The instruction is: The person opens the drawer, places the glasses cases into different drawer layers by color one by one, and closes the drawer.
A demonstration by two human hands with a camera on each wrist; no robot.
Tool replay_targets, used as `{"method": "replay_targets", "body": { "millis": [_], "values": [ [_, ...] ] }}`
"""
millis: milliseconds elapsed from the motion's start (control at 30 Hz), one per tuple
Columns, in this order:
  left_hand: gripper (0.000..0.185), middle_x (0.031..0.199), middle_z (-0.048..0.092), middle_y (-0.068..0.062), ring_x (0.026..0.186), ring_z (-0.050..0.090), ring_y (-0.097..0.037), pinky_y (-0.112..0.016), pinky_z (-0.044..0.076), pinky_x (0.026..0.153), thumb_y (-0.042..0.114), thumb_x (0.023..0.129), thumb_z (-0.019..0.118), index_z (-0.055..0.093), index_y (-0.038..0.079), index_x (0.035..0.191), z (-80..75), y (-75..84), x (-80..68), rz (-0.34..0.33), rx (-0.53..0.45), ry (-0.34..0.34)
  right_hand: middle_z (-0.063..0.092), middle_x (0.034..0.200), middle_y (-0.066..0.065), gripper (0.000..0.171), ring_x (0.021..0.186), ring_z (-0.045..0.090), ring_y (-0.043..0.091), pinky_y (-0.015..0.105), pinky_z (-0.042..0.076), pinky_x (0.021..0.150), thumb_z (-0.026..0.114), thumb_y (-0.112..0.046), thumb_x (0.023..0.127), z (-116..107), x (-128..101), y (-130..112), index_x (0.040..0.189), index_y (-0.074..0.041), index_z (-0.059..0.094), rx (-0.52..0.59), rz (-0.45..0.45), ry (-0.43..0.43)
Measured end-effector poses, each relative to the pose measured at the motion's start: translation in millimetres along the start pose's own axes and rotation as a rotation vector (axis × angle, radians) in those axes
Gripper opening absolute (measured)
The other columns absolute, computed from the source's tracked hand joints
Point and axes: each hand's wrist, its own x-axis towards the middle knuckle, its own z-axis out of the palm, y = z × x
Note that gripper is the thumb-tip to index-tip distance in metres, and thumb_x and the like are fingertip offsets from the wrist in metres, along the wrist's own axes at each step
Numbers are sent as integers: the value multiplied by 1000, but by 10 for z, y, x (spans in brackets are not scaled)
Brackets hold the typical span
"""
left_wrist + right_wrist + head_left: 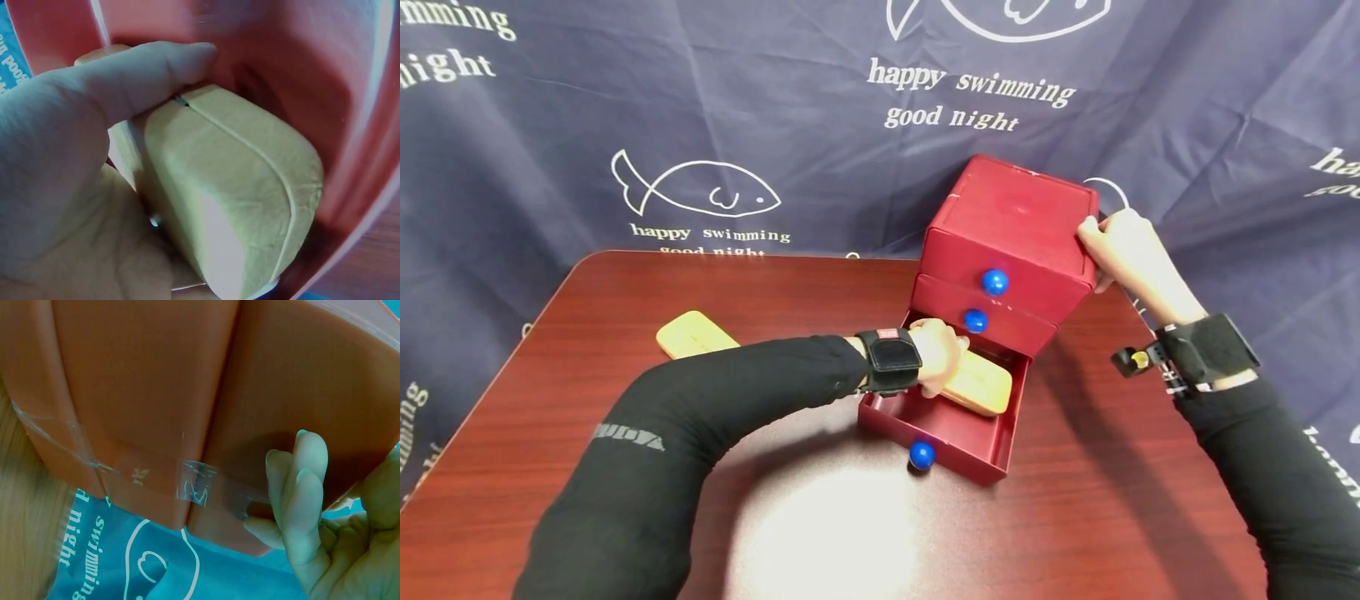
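Note:
A red drawer cabinet [1011,204] with blue knobs stands on the table, its bottom drawer [955,454] pulled out. Inside that drawer lies a yellow glasses case [983,385], a seam running round its end in the left wrist view. My left hand [936,354] reaches into the drawer and grips one end of the case [231,181], thumb along one side; the other fingers are mostly hidden. At the cabinet's right top edge, my right hand [1123,250] holds on, its bent fingers [306,487] against the side wall in the right wrist view.
Another yellow case [694,333] lies at the table's left, partly covered by the left sleeve [760,379]. The two upper drawers [951,293] are closed. A dark blue printed curtain [820,150] hangs right behind the wooden table [1112,500].

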Motion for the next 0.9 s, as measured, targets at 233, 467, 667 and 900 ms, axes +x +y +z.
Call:
{"method": "replay_targets", "body": {
  "millis": [233, 467, 667, 900],
  "values": [
    [74, 123, 61, 3, 103, 64, -16, -34, 59, 78, 50, 76, 81, 47, 20, 134, 3, -22, 74, 2, -89, -16, 58, 44, 1, 53, 38, 63, 19, 31, 44, 45, 33, -35, 96, -9, -22, 34, 58, -5, 56, -5, 3, -2],
    [74, 120, 65, 1, 101, 65, -14, -33, 59, 76, 47, 78, 79, 46, 16, 135, 44, -73, 113, 54, -104, 36, 58, 43, 1, 54, 37, 63, 19, 29, 45, 46, 32, -35, 96, -8, -40, 38, 57, -5, 56, -13, -1, 0],
    [90, 131, 63, -3, 113, 61, -12, -28, 56, 88, 57, 81, 75, 38, 12, 149, 85, -121, 153, 99, -84, 8, 58, 43, 1, 55, 38, 63, 20, 29, 45, 47, 32, -35, 96, -8, -43, 38, 58, -4, 56, -26, -1, 2],
    [113, 144, 57, -8, 125, 60, -18, -31, 53, 101, 71, 76, 74, 28, 8, 158, 138, -140, 149, 108, -122, 18, 58, 43, 2, 55, 38, 63, 20, 29, 45, 47, 32, -35, 96, -3, -49, 48, 58, -4, 56, -23, -7, 3]
  ]
}}
